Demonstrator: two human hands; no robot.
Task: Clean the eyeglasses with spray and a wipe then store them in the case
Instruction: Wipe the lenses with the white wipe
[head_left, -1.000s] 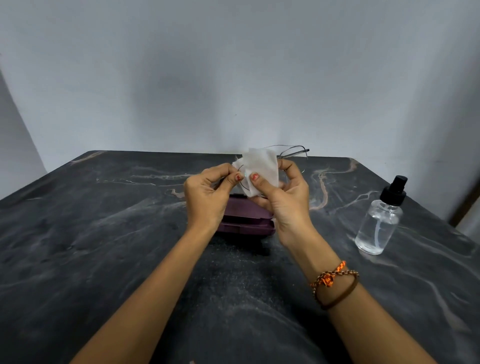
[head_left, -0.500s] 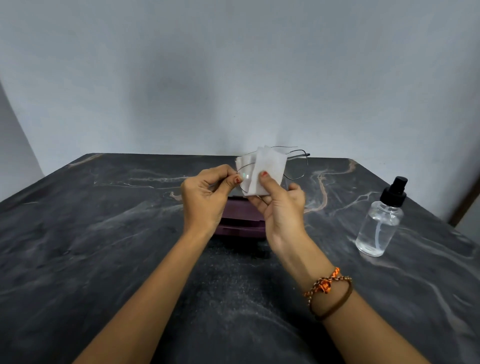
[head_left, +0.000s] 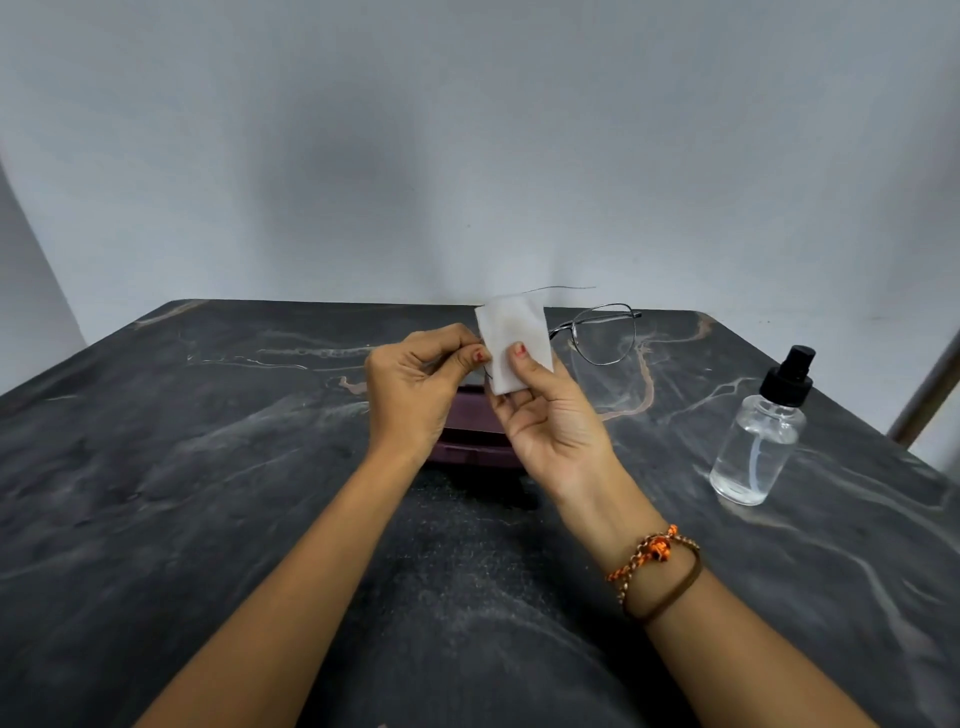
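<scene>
I hold thin metal-framed eyeglasses (head_left: 605, 335) up above the table. My left hand (head_left: 415, 387) pinches the frame at its left end. My right hand (head_left: 550, 415) presses a folded white wipe (head_left: 511, 348) around the left lens, thumb on the front; that lens is hidden by the wipe. The right lens sticks out free to the right, and one temple arm shows above the wipe. A dark purple case (head_left: 467, 439) lies on the table below my hands, mostly hidden by them. A clear spray bottle (head_left: 758, 441) with a black pump top stands at the right.
The dark marbled table (head_left: 208, 493) fills the view and ends at a plain grey wall behind. My right wrist wears an orange beaded bracelet and a brown band (head_left: 660, 566). A dark upright post shows at the far right edge.
My right hand has opened outward, palm turned up, and shifted the wipe on the left lens. The uncovered right lens now shows further out to the right. The left hand stays put.
</scene>
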